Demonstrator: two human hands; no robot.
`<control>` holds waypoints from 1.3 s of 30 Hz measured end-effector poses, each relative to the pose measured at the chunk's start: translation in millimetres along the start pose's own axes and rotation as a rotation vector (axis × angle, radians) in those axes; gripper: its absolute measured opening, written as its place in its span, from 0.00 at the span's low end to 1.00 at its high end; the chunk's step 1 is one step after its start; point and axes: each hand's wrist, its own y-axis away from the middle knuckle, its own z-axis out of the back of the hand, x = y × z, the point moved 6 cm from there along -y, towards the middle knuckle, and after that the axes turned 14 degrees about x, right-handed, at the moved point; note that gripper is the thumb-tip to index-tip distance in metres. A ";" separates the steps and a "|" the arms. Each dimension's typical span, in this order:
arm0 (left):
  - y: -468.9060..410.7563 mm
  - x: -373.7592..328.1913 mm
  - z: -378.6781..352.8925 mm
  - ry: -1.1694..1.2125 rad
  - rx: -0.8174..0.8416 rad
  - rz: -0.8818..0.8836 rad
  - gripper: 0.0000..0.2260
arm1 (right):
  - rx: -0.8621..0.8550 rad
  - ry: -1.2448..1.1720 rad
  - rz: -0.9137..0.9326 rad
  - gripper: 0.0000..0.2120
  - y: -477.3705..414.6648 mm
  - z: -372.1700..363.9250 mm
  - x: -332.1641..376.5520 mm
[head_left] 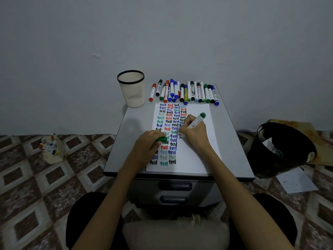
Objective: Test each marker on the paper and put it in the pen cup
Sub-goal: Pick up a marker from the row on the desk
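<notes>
One small cream box of markers (51, 148) sits on the patterned floor at the far left. Next comes the cream plastic pen cup with a black rim (131, 89), standing at the back left of the grey cabinet top (230, 141). No marker pokes out of it. The person's left hand (146, 147) rests on the white sheet of paper (191, 159), fingers curled round a green marker cap (161, 139). Behind the paper lies a long row of capped markers (183, 92). The right hand (194, 134) pinches a white marker with a green end (197, 120), pointing down at the paper beside the rows of "test" words. Its tip is hidden by the fingers. A black bin (281, 150) stands at the far right. The writing hand could rub wet ink and smear it. The paper might slide if the left hand lifts. The little cap could slip out and roll off the edge.
</notes>
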 end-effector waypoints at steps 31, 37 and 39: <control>0.1 -0.2 0.7 -0.007 -0.022 -0.025 0.12 | -0.053 -0.001 -0.004 0.15 3.0 6.7 -1.2; 0.1 0.9 0.0 -0.008 -0.022 -0.026 0.12 | -0.047 -0.008 -0.030 0.16 2.2 7.4 -3.6; -0.1 1.2 0.0 -0.004 -0.021 -0.022 0.12 | -0.039 -0.011 -0.028 0.17 1.9 6.6 -3.3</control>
